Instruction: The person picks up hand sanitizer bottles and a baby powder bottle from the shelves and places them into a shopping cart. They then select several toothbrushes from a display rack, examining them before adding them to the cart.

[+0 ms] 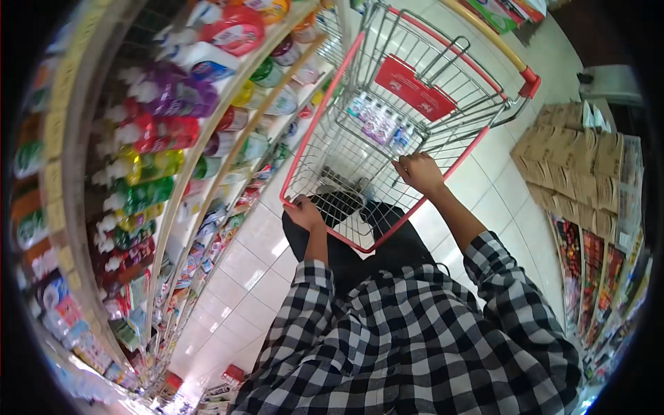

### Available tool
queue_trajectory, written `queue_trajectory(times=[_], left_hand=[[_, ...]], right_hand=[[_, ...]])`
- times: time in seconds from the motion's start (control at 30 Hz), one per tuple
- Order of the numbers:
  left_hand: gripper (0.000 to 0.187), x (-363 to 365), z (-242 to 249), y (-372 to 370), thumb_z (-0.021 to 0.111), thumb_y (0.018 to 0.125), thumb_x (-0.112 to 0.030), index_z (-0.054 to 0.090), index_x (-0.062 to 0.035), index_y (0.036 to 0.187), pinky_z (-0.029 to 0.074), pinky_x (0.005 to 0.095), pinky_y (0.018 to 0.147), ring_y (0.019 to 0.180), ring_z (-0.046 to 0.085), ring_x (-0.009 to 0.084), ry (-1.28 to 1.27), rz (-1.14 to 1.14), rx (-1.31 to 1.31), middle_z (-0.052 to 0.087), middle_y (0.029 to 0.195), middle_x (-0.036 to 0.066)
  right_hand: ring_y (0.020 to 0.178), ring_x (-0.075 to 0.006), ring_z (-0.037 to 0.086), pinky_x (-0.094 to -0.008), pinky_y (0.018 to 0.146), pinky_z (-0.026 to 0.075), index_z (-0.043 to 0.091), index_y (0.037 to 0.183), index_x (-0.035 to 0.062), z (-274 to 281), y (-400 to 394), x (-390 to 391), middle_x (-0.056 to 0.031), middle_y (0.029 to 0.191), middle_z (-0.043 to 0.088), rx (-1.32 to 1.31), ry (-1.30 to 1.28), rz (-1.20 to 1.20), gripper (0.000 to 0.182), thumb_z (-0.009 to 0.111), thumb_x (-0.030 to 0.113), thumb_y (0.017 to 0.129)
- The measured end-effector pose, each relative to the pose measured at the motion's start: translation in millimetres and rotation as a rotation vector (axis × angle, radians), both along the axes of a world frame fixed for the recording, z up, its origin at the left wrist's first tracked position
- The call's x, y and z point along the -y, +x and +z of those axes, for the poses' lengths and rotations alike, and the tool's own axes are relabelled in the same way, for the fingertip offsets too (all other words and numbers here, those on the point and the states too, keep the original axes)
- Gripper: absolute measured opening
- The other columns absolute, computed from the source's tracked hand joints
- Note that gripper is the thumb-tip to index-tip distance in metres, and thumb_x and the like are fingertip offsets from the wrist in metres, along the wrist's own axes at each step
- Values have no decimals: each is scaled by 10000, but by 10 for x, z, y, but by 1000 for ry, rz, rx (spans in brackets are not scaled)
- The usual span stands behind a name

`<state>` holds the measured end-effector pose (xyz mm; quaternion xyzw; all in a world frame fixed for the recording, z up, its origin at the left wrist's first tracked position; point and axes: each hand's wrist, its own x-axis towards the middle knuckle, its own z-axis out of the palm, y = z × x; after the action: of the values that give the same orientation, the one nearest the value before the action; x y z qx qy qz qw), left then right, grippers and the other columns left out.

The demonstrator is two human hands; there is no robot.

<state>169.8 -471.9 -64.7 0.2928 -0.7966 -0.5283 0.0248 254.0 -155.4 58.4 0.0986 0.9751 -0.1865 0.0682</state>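
Note:
A wire shopping cart with red edges stands in front of me, a red sign on its inner panel. Several small clear bottles with colored labels stand in a row inside it. My left hand is closed around the cart's red rim at the near left corner. Farther forward, my right hand reaches over the near right side, its fingers curled at a wire edge inside the cart, close to the bottles. What lies under those fingers is hard to see.
Shelves with colorful pump bottles line the left side, close to the cart. Stacked brown packages and more shelved goods stand on the right. The yellow cart handle is at the far end, above a tiled floor.

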Motion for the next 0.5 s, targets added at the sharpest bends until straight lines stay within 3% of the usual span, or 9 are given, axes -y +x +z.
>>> queue_trajectory(times=[0.07,0.13,0.2,0.23,0.3,0.4,0.5], left_hand=[[339,-281,509,-62,642,786,-162,536,26,1047,514,404,686,730,651,320,-375,19,71,652,842,182],[320,-184,249,-43,631,791,-184,538,12,1027,522,378,685,766,664,312,-314,39,67,671,842,163],[321,-307,450,-77,622,804,-195,533,17,1028,522,377,678,758,666,313,-369,38,129,670,839,163],[312,-269,344,-89,593,802,-124,500,20,1062,506,347,540,606,625,237,-367,34,97,632,766,133],[311,-186,166,-76,589,806,-118,491,18,1068,496,330,514,607,628,223,-302,31,67,628,759,131],[312,-132,82,-56,577,826,-120,464,25,1079,507,294,466,624,641,205,-201,29,104,626,798,141],[336,-266,329,-89,549,860,-111,429,61,1123,587,295,523,699,655,225,-110,23,127,618,918,167]], right_hand=[[629,-314,637,-422,667,510,607,667,50,-69,-5,8,-150,618,621,-116,-9,6,369,533,302,925],[604,-325,628,-431,630,511,605,674,47,-89,-14,4,-155,601,610,-16,-23,-55,349,542,286,921],[611,-328,632,-441,592,512,621,734,54,35,-76,16,-153,606,617,110,-89,-149,321,536,300,923],[639,-329,643,-440,608,517,635,774,54,76,-121,6,-156,642,634,195,-110,-180,307,544,311,916],[666,-330,654,-440,623,522,649,814,55,-3,-184,-21,-159,678,652,286,-129,-209,301,551,322,910],[775,-332,670,-439,708,531,667,921,58,-432,-203,-127,-166,811,684,490,-121,-269,294,570,333,883],[931,-351,652,-438,833,507,642,1048,55,-1327,-315,-287,-194,956,678,560,-243,-419,383,614,361,820]])
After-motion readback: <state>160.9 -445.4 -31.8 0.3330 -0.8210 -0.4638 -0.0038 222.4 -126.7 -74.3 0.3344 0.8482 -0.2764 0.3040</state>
